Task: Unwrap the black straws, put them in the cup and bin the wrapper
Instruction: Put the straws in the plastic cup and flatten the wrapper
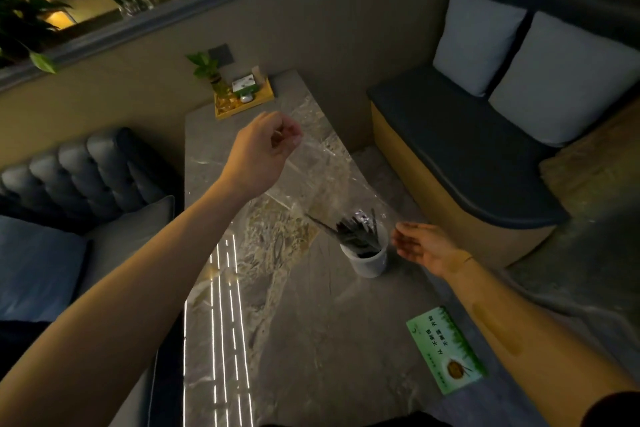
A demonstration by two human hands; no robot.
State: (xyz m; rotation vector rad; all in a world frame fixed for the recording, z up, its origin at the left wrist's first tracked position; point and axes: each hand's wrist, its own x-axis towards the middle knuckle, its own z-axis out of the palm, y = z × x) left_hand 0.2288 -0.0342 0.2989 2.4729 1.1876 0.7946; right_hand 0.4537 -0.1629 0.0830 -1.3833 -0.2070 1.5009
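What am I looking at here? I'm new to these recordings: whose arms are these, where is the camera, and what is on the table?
There is no machine: the camera sits on a person's head, looking down at their own two bare arms. The left hand is raised and pinches the top of a clear plastic wrapper, which hangs down toward a white cup. Black straws stand in that cup. The right hand is open beside the cup, at the wrapper's lower end; whether it touches it I cannot tell. All this is over a marble table. Also on the table are a green card and, at the far end, a yellow tray with a small plant.
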